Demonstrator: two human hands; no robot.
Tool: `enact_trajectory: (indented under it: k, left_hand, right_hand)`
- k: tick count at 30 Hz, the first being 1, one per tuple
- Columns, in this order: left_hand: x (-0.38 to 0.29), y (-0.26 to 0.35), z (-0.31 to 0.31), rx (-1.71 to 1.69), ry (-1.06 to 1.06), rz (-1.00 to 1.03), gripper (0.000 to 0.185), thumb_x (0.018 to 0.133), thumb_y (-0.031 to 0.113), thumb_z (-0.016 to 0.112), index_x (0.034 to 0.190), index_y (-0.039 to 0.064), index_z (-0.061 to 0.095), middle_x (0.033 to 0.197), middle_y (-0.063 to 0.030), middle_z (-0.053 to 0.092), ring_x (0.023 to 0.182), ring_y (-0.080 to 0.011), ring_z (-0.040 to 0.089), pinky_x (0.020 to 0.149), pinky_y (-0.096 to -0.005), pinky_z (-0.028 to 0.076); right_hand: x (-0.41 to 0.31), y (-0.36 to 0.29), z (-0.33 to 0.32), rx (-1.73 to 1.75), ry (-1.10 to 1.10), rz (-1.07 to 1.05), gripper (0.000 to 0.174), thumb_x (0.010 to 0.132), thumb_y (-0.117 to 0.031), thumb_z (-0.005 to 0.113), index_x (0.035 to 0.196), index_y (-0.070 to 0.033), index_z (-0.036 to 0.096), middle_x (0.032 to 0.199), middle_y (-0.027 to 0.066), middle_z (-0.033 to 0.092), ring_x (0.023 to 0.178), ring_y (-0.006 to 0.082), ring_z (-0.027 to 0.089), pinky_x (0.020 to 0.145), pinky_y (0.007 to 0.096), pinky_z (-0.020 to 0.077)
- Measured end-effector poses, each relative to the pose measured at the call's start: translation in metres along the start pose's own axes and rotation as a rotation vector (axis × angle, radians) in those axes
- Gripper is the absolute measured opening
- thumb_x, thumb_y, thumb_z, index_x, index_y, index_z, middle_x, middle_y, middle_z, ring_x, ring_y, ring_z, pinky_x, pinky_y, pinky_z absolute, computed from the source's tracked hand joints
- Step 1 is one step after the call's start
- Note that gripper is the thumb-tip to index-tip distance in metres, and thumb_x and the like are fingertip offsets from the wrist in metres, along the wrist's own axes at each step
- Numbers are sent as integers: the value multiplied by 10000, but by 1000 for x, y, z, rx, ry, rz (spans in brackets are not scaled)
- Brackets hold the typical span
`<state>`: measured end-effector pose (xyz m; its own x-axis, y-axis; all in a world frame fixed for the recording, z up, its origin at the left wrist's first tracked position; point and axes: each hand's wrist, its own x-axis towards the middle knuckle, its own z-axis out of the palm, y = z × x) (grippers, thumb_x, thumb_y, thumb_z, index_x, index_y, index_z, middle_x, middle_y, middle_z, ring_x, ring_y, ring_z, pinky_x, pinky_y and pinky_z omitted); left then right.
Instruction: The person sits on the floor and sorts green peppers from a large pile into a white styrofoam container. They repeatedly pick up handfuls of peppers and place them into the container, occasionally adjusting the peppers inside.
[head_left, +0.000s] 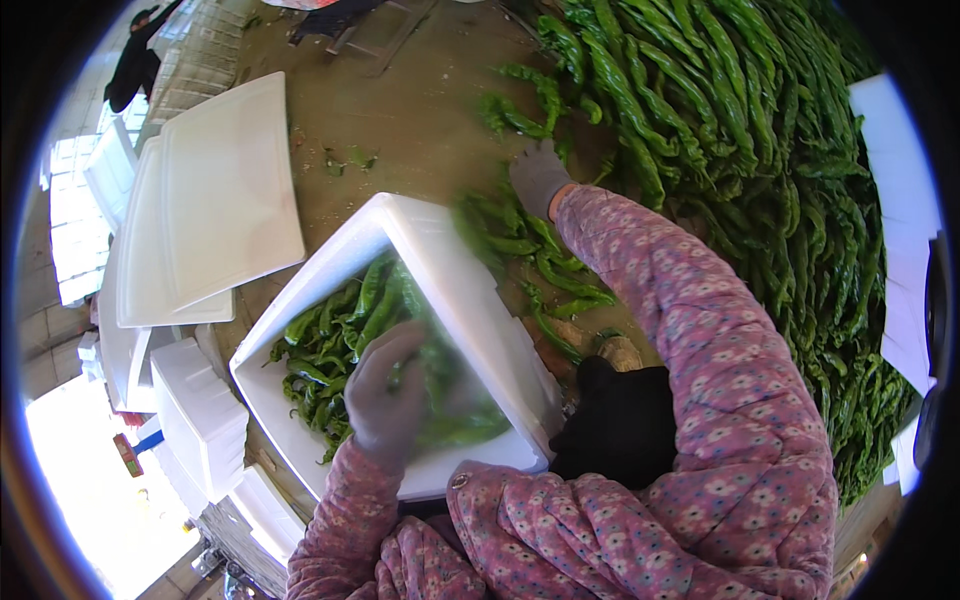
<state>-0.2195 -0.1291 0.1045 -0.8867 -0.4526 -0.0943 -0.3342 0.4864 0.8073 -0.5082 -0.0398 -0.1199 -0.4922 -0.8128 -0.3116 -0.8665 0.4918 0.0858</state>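
Observation:
My left hand (388, 394), in a grey glove, is inside a white foam box (480, 322), over the long green peppers (326, 330) there. It is blurred, with smeared green peppers right beside its fingers; whether it grips any cannot be told. Beyond the box, my gloved right hand (538, 178) reaches down to loose green peppers (570, 277) on the floor. Its back faces me, and what lies under the palm is hidden. Some peppers between this hand and the box are blurred.
A large heap of green peppers (720, 112) fills the right side. Foam lids (217, 187) lean at the left, near more white foam boxes (199, 416). Bits of leaf (349, 160) lie on the brown floor (390, 127). A person in dark clothes (135, 71) is at the far left.

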Motion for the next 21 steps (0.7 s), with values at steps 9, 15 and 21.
enact_trajectory:
  k: [9,15,21]
  left_hand:
    - [-76,-55,-95,151,342,-131,276,820,-109,518,1049,-31,651,1137,-150,658,1055,-220,627,940,-327,481]
    - [-113,-71,-133,129,513,-120,264,825,-77,567,1065,-19,660,1102,-147,674,1036,-237,642,928,-316,494]
    - [-160,-57,-161,-550,531,-234,308,852,-47,584,1155,-18,633,1121,-112,660,1044,-181,618,942,-313,481]
  right_hand:
    - [-47,11,46,215,5,-29,348,809,-154,608,1149,-89,581,1029,109,663,958,277,645,1048,484,330]
    - [-127,40,-48,694,531,379,371,864,-208,632,1210,-91,567,1052,135,666,962,259,653,970,397,438]
    - [-188,4,-181,1879,369,246,286,863,-146,640,1113,-15,592,993,99,629,857,203,619,801,319,520]
